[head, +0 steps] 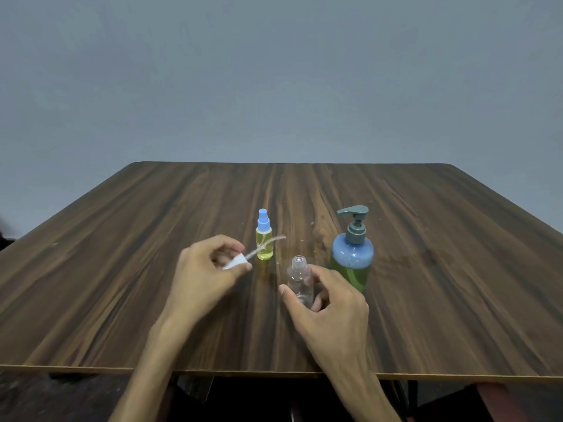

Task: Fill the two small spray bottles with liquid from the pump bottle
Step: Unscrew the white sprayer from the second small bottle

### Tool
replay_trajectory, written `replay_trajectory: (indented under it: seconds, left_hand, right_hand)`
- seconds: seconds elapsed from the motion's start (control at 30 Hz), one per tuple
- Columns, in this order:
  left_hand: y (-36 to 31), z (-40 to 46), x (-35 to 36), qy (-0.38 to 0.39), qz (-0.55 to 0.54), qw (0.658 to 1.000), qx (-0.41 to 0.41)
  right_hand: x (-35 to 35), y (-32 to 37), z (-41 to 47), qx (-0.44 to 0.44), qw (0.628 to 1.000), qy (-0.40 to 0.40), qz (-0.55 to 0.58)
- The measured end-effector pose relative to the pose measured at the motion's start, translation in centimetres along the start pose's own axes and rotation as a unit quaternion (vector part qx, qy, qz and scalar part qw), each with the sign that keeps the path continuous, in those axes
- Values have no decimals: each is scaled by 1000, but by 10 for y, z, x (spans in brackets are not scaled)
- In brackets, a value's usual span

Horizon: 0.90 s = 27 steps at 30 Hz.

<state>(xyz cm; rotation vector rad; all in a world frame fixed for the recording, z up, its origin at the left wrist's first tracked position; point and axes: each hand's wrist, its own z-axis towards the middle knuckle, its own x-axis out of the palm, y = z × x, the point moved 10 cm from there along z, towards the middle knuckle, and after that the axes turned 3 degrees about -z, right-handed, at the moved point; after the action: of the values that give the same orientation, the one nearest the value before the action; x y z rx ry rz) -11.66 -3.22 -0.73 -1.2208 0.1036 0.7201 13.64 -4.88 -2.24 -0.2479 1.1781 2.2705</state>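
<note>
With the cap off and the neck bare, the clear spray bottle [300, 280] stands in the right hand [329, 303], fingers wrapped round its lower body, thumb on the near side. It looks empty. The left hand [207, 269] is pinched shut on the white spray head [236, 262], whose dip tube [268, 242] sticks out away from the palm, crossing in front of the second bottle.

That second one, the yellow spray bottle [264, 242], stands just beyond the left hand's fingertips, blue cap on and already holding yellowish liquid. A small label with a red edge sits low on it; the print is too small to read.

The pump bottle [352, 254] stands just beyond the right hand, touching nothing, green liquid below a blue shoulder, grey-green pump with the spout pointing left. No brand or writing visible on it.

Judgement: opening step done for the clear bottle; filling not begun. The next move likely calls for setting the spray head down on the surface [122, 284] to free a hand, then bringing the open neck under the spout. Narrow neck, so aim matters.
</note>
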Motion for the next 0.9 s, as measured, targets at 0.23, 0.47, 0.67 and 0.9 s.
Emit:
replay_trajectory:
  seconds: [0.23,0.47,0.67,0.9]
  left_hand:
    - [7,18,44,46,125,991,-7]
    - [-6,5,16,-74,-26,996,44]
    - [10,15,-10,-163,20,986,-19]
    - [26,21,18,-58,103,991,-68]
  right_hand:
    - [7,-3,1,-1,999,33,-15]
    - [6,-3,1,5,999,39,-12]
    - [7,-4,1,9,999,46,-5]
    - [9,-4,1,16,998,58,-15]
